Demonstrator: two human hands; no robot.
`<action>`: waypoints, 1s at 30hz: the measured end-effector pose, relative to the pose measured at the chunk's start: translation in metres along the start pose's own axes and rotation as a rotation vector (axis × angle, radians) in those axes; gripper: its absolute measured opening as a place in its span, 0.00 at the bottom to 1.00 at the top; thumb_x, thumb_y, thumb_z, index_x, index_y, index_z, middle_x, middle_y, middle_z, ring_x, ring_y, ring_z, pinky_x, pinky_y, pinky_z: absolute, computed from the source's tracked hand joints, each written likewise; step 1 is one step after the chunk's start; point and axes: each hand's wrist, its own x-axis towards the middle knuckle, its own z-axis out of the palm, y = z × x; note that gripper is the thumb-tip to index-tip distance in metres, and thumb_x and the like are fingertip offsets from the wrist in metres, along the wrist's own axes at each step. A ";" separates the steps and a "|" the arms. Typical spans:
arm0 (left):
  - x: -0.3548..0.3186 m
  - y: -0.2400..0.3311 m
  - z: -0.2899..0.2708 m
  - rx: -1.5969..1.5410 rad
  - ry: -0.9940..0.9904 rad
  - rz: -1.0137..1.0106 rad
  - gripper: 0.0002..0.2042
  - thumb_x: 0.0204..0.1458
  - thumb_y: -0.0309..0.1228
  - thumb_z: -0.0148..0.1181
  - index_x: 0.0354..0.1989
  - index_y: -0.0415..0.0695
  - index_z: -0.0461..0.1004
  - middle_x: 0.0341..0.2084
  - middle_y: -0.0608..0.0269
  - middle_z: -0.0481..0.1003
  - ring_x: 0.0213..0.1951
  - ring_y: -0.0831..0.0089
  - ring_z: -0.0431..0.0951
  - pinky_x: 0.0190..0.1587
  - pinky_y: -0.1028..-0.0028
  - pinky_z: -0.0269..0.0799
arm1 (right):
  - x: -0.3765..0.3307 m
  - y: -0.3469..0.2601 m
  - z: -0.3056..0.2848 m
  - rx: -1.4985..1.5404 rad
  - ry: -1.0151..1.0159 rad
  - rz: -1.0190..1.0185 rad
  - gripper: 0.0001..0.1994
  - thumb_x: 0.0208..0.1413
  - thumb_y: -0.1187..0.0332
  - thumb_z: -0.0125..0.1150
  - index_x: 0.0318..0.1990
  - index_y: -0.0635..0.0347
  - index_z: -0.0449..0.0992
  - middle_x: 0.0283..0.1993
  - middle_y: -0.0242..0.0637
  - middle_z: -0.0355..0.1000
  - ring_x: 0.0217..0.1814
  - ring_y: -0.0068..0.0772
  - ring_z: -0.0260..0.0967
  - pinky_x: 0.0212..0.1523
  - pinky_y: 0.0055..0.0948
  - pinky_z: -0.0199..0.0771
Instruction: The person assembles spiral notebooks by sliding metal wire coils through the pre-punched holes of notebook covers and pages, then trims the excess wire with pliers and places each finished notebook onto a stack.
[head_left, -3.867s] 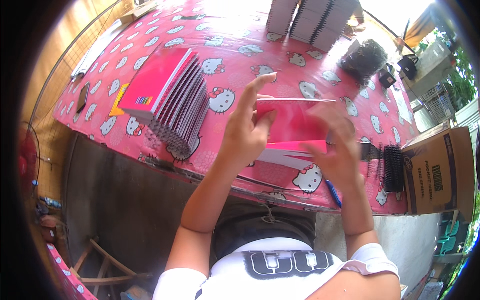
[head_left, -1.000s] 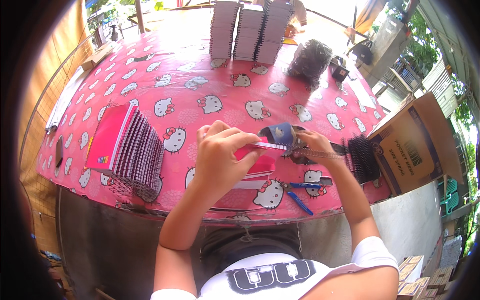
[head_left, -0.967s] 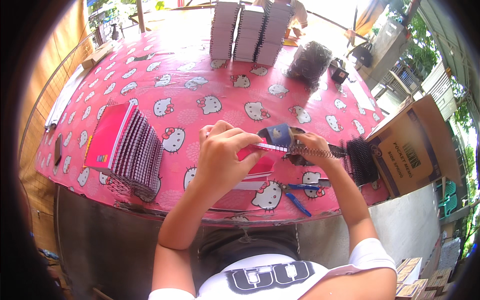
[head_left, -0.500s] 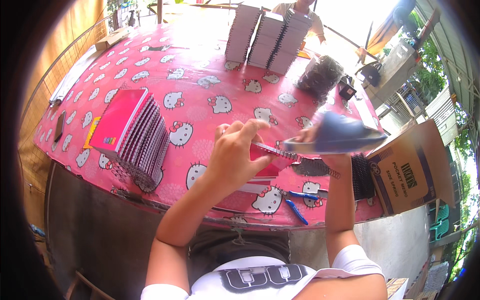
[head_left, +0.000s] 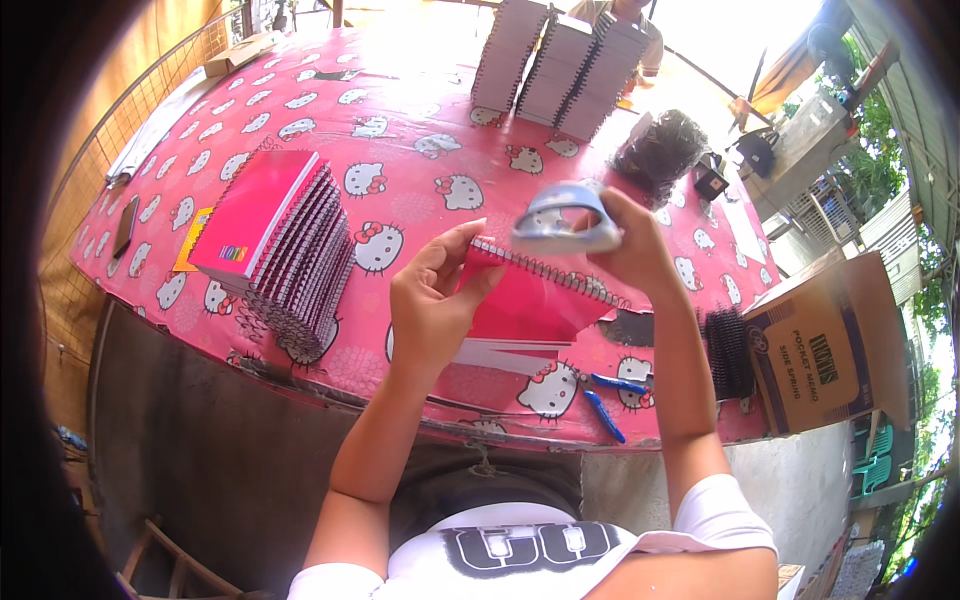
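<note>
My left hand (head_left: 437, 290) grips a pink notebook (head_left: 530, 305) at one end of its spiral-bound edge, thumb and fingers pinching it. A dark wire coil (head_left: 560, 275) runs along that edge. My right hand (head_left: 637, 243) is closed on a blue slide slipper (head_left: 567, 215), held just above the coil and slightly blurred by motion. More notebook covers and white pages (head_left: 515, 357) lie beneath the held notebook. Near the table's front edge rest blue-handled pliers (head_left: 605, 415).
A stack of pink spiral notebooks (head_left: 270, 225) stands at left. Tall stacks of bound notebooks (head_left: 555, 75) stand at the back, a person (head_left: 645, 40) behind them. At right are black coils (head_left: 728, 350) and a cardboard box (head_left: 830, 340). A wrapped dark bundle (head_left: 662, 150) sits farther back.
The slipper has moved left and turned end-on over the bound edge. The coil's loose tail, which trailed out to the right before, now lies along the notebook's edge.
</note>
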 end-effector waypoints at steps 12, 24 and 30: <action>0.008 -0.007 -0.011 -0.266 -0.075 -0.150 0.12 0.49 0.22 0.69 0.42 0.37 0.77 0.34 0.63 0.80 0.34 0.82 0.78 0.35 0.83 0.74 | -0.103 0.081 -0.016 -1.048 0.253 0.302 0.28 0.37 0.71 0.70 0.52 0.59 0.70 0.54 0.46 0.69 0.57 0.52 0.67 0.54 0.43 0.69; 0.007 -0.001 0.007 -0.350 -0.034 -0.093 0.11 0.44 0.18 0.70 0.36 0.37 0.75 0.38 0.59 0.75 0.35 0.78 0.78 0.34 0.83 0.77 | -0.206 0.023 0.038 -0.764 0.011 0.294 0.31 0.47 0.52 0.69 0.54 0.63 0.71 0.61 0.48 0.63 0.63 0.54 0.60 0.62 0.47 0.59; -0.008 0.038 0.016 0.309 -0.191 0.627 0.16 0.40 0.16 0.71 0.39 0.38 0.76 0.40 0.55 0.76 0.36 0.70 0.78 0.33 0.78 0.74 | -0.224 0.009 0.053 -0.923 0.058 0.276 0.31 0.51 0.55 0.66 0.57 0.64 0.68 0.58 0.49 0.65 0.63 0.53 0.60 0.65 0.51 0.52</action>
